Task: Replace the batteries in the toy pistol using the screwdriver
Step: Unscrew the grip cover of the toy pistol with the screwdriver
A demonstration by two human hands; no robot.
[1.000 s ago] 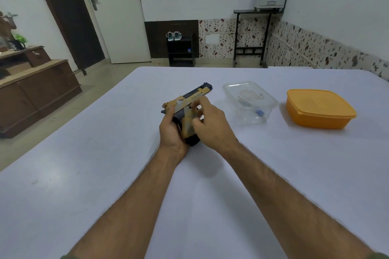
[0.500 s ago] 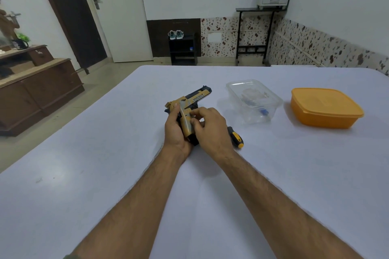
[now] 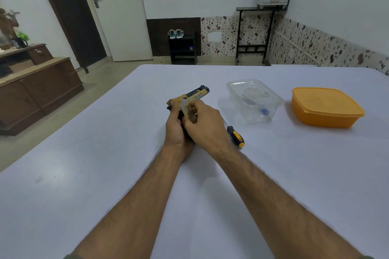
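While the left hand (image 3: 175,126) grips the tan plastic toy pistol (image 3: 194,96), right hand (image 3: 205,126) fingers pinch its grip.

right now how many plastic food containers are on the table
2. A clear container sits right of the toy pistol, with something blue inside. An orange lidded container stands further right, apart from it. Nothing suggests a hidden third.
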